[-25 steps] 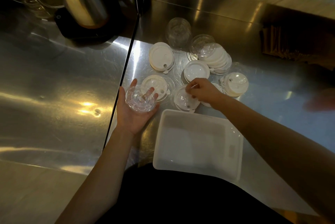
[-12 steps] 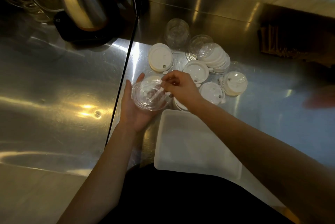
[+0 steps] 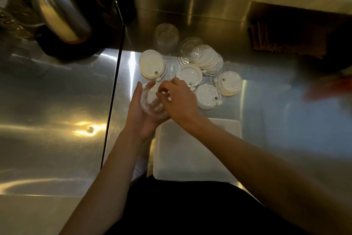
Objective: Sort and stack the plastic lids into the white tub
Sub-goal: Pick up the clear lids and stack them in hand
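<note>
Left hand (image 3: 141,120): cups a stack of clear lids (image 3: 150,103) from below, just beyond the tub's (image 3: 190,154) far left corner.
Right hand (image 3: 181,101): fingers curled on top of that stack.
White lids (image 3: 207,96): on the surface (image 3: 57,92) beyond the tub.

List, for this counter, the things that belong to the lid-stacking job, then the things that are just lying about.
Belongs to the job: clear lids held in the left hand, right hand pinching them; white lids on the counter; white tub.
Just lying about: steel kettle; its black base; brown bundle at the back right.
</note>
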